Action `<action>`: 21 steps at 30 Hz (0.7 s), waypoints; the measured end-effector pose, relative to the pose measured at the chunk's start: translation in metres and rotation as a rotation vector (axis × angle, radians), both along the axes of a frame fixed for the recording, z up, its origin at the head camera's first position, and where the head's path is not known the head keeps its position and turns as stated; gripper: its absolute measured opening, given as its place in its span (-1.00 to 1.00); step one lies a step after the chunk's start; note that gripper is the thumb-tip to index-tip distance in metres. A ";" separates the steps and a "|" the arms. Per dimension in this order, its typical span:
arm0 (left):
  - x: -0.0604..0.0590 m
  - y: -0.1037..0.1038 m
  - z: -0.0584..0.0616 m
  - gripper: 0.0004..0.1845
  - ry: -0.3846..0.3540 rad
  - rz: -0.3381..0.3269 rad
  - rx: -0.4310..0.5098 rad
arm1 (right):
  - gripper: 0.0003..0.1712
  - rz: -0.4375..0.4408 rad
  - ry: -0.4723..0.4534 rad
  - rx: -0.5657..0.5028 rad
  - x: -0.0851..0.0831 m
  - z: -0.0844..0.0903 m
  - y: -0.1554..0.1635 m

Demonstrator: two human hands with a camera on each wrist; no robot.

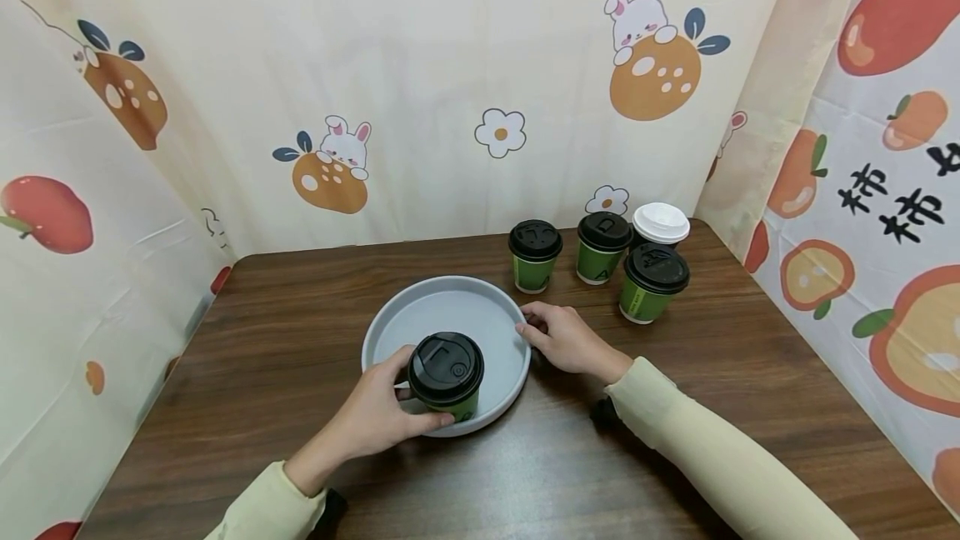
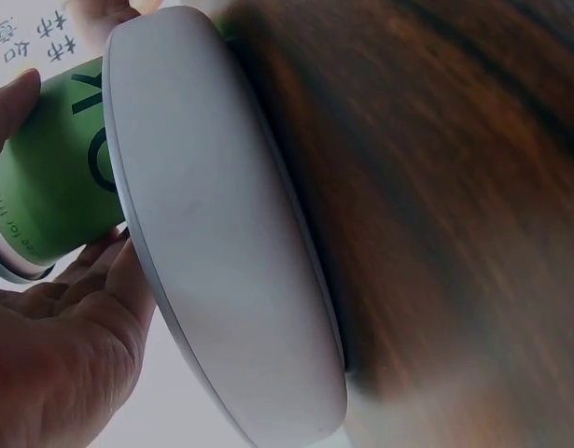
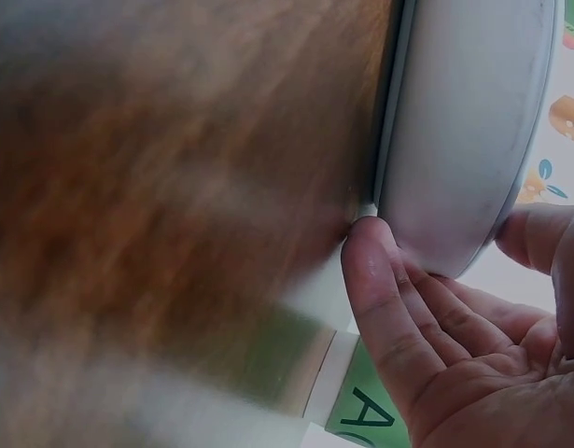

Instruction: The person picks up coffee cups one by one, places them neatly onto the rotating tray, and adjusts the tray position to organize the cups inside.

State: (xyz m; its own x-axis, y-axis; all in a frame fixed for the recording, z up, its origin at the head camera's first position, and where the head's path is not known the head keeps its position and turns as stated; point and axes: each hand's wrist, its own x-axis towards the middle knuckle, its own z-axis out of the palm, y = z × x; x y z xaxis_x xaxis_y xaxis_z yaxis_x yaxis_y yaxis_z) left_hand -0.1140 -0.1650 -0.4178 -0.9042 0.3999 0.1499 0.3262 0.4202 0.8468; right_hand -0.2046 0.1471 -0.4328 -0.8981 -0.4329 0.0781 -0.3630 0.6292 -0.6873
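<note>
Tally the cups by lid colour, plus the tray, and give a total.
Green paper cups with black plastic lids: 4, one on the tray in the left hand, three behind.
Cup with white lid: 1.
Round grey tray: 1.
Total: 6.

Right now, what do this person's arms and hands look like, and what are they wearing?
Both arms are covered by long pale yellow-green sleeves, the left sleeve and right sleeve ending in snug cuffs at the wrists. The left hand and right hand are bare: no gloves, rings or watch show. A small dark object sits under each wrist; what it is cannot be told.
</note>
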 end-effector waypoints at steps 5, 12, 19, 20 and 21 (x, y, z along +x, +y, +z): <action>0.000 0.000 -0.001 -0.22 0.000 -0.011 0.014 | -0.64 -0.002 -0.002 0.002 -0.001 -0.001 0.000; -0.001 0.000 -0.002 -0.18 0.016 -0.014 0.002 | -0.65 -0.007 -0.002 0.003 -0.001 -0.001 0.000; -0.001 -0.001 -0.002 -0.10 0.082 -0.003 -0.077 | -0.66 -0.008 0.012 -0.007 -0.003 -0.003 -0.001; -0.001 -0.002 -0.002 -0.09 0.087 -0.003 -0.088 | -0.65 -0.008 0.013 -0.007 -0.003 -0.003 -0.001; -0.001 -0.002 -0.002 -0.08 0.082 -0.008 -0.087 | -0.65 -0.008 0.013 -0.006 -0.003 -0.004 -0.001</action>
State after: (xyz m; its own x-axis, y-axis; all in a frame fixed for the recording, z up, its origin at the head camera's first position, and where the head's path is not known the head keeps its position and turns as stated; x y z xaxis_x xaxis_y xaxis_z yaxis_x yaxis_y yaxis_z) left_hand -0.1152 -0.1673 -0.4197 -0.8868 0.4222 0.1878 0.3970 0.4880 0.7773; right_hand -0.2078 0.1461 -0.4365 -0.9006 -0.4247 0.0923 -0.3665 0.6280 -0.6865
